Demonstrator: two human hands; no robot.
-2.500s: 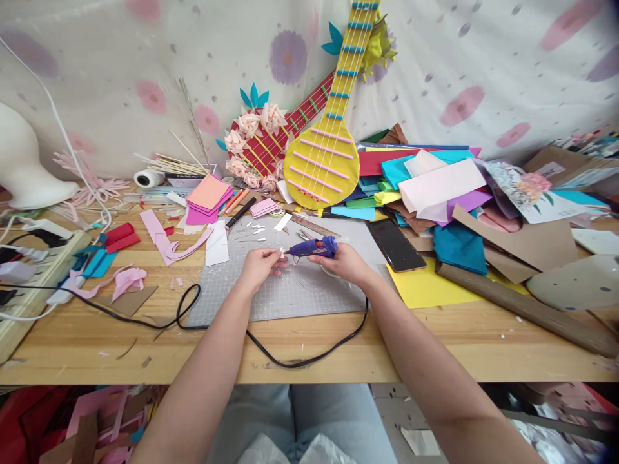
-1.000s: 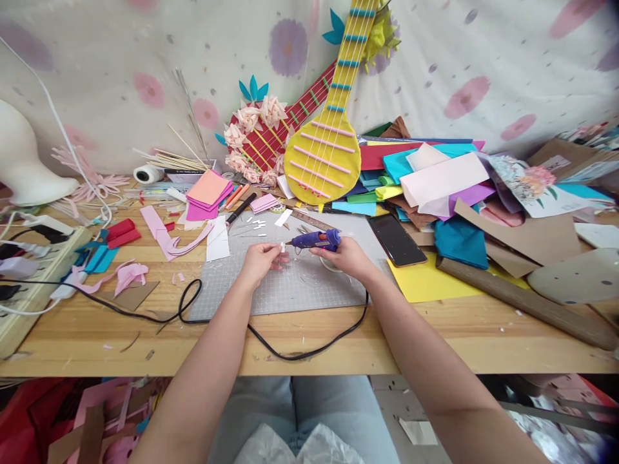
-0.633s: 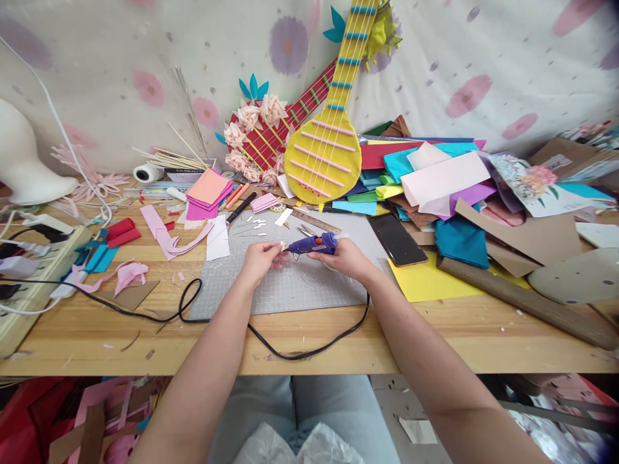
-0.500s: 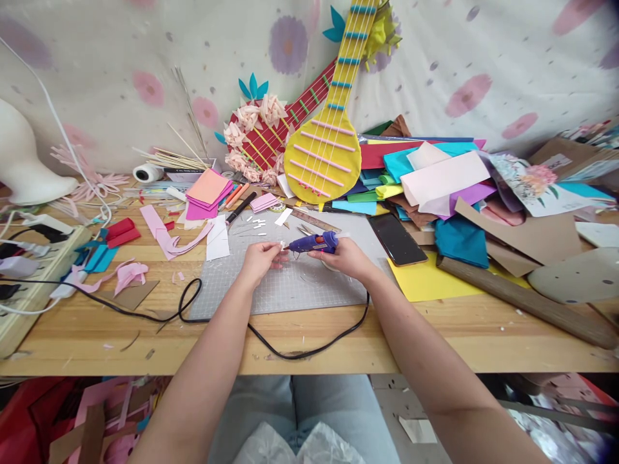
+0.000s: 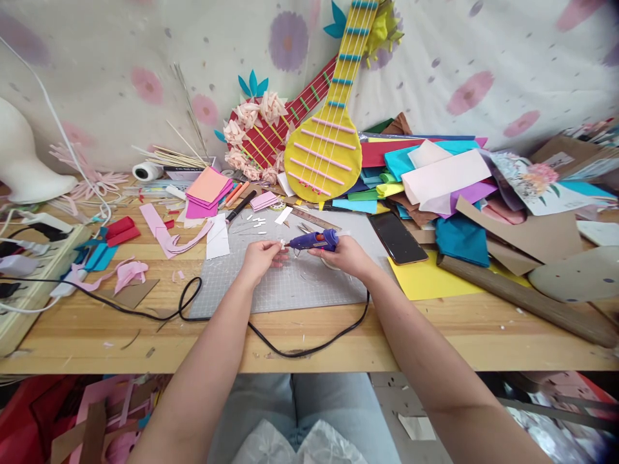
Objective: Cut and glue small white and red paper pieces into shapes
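Note:
In my right hand [image 5: 345, 254] is a blue hot glue gun [image 5: 314, 240], its nozzle pointing left. My left hand [image 5: 264, 258] pinches a small white piece [image 5: 282, 243] right at the nozzle tip; whether the two touch I cannot tell. Both hands are over a grey cutting mat [image 5: 300, 290] with grid lines. Several small white strips [image 5: 260, 225] and a white paper slip [image 5: 283, 215] lie on the mat beyond my left hand. A black cord [image 5: 309, 354] loops across the table below the glue gun.
Yellow [image 5: 323, 158] and red paper lutes [image 5: 264, 138] lean at the back. A phone [image 5: 397, 238] lies right of my hands, beside piled coloured papers [image 5: 440, 171] and a brown stick [image 5: 527, 299]. A power strip [image 5: 43, 277] stands at left, near pink paper scraps [image 5: 130, 276].
Hardly anything differs. The glue gun has tilted very slightly, and both hands keep their places with the white piece at the nozzle.

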